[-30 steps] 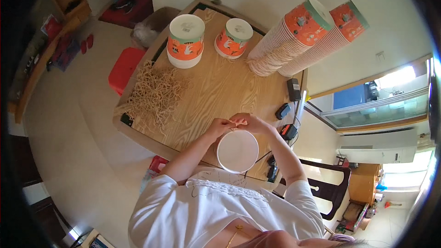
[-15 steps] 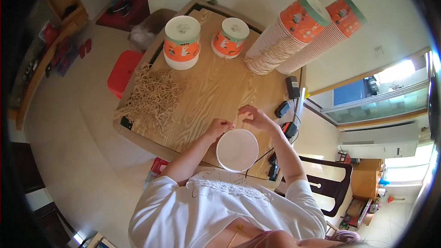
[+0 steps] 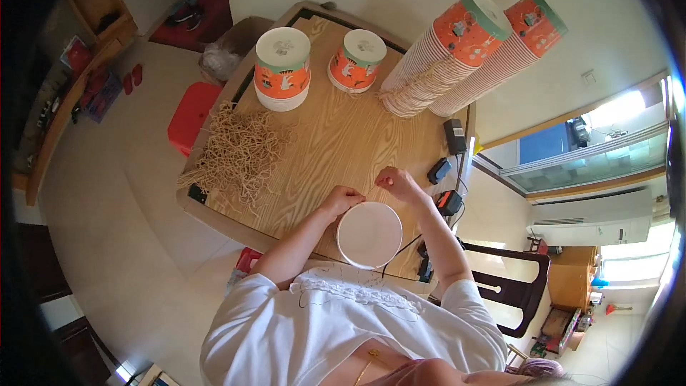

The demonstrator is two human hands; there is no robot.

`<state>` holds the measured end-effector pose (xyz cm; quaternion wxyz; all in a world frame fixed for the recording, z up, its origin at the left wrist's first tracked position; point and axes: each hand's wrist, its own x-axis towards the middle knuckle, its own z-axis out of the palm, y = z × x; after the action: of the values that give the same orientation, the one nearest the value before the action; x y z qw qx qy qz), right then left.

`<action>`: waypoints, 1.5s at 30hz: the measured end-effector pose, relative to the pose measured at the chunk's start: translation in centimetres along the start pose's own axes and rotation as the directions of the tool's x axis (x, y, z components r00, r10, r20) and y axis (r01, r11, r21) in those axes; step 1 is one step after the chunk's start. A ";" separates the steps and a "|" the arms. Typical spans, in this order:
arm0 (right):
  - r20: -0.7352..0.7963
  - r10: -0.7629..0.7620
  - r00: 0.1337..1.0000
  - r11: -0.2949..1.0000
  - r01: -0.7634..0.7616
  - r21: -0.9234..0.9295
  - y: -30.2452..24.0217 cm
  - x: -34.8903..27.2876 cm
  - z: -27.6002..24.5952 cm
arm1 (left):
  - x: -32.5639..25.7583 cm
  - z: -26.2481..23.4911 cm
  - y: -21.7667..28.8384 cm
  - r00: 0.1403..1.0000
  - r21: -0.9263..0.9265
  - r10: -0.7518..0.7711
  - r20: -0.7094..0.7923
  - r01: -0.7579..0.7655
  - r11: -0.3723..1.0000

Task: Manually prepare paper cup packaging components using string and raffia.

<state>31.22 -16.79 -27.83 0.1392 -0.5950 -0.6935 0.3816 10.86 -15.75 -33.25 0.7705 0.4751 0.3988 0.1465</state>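
A white paper bucket (image 3: 369, 236) stands at the near edge of the table, its round mouth facing up toward me. My left hand (image 3: 343, 200) is at the far left of its rim, fingers pinched together. Just beyond the far right of the rim, my right hand (image 3: 397, 183) has its thumb and fingers closed in a pinch. Whatever lies between the fingertips of either hand is too small to make out. A loose heap of tan paper cords (image 3: 239, 154) lies on the table to the left.
Upturned orange-and-green paper buckets (image 3: 283, 71) and a shorter stack (image 3: 357, 61) stand at the back. Two tall leaning stacks (image 3: 457, 43) are at the back right, cords draped on one. Black adapters (image 3: 454, 136) line the table's right edge. A dark chair (image 3: 511, 286) stands right.
My right hand's fingers have drawn together from a looser, spread pose, and its fingertips are slightly nearer me. My left hand stays by the rim with little movement.
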 end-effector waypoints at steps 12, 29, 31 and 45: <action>0.230 0.013 0.973 0.984 -0.054 0.172 -3.4 0.3 -0.2 | -0.2 -0.2 0.4 1.000 0.008 -0.026 -0.010 0.026 1.000; 0.039 -0.165 0.986 0.970 0.155 0.187 -2.3 0.3 0.2 | 0.0 0.1 -0.3 1.000 -0.162 0.020 -0.001 -0.020 0.987; 0.141 -0.216 0.966 0.966 0.190 0.177 -2.6 0.4 0.4 | 0.1 0.2 -0.1 1.000 -0.155 0.008 -0.007 -0.009 0.988; 0.137 0.032 0.990 0.992 -0.048 0.117 -0.3 -0.6 -0.8 | -0.4 0.2 -0.6 0.997 -0.119 0.028 -0.070 -0.036 0.992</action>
<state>31.69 -17.05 -26.93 0.1195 -0.5723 -0.6650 0.4647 10.69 -16.44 -33.52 0.7814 0.4289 0.4074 0.1988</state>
